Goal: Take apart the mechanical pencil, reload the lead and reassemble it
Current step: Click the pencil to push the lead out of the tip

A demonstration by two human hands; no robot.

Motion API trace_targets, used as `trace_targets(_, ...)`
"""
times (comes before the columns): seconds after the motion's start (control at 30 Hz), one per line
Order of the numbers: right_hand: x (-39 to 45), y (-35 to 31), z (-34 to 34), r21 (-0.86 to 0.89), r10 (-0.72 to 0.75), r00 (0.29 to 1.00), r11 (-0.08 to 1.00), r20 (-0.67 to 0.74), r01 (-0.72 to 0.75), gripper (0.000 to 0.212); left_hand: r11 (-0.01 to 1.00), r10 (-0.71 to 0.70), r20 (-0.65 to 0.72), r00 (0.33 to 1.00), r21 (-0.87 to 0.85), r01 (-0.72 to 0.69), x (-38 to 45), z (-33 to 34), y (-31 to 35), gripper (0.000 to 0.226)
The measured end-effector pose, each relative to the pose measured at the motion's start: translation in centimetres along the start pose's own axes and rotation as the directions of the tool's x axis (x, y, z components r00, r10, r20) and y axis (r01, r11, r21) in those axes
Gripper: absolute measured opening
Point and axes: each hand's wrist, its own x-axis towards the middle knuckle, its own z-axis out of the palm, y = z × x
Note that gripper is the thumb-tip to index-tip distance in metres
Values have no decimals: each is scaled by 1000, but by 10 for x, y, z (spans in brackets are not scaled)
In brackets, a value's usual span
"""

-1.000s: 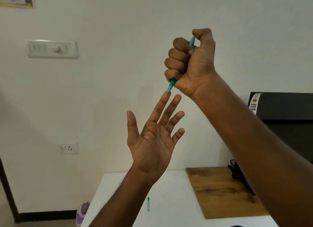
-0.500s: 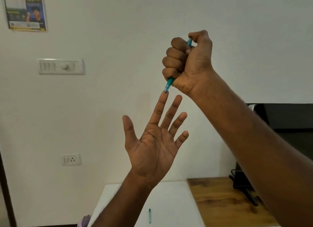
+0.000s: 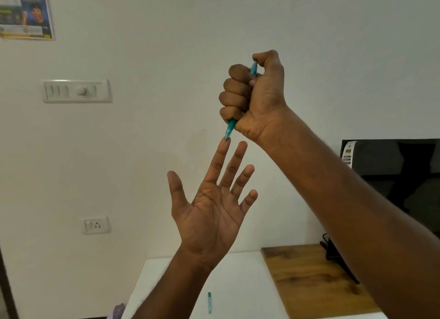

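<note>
My right hand is raised in front of the wall, fist closed around a teal mechanical pencil, thumb on its top end. The pencil points down-left and its tip touches the index fingertip of my left hand. That left hand is held up below it, palm towards me, fingers spread, holding nothing. A small teal pencil part lies on the white table far below.
A wooden board lies on the table's right side, with a dark monitor and its stand behind it. A switch panel, a socket and a poster are on the wall at left. A purple object sits by the table's left edge.
Both hands keep their pose, pencil tip still on the left index fingertip. The view has tilted, shifting the wall fittings and table slightly in frame.
</note>
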Motion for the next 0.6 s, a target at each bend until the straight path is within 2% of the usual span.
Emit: trace_targets(0.6,0,-2,-1,-21,-1,1000,1000,1,1,58,1000,16,14,1000,10,-16,5,0,-2,97)
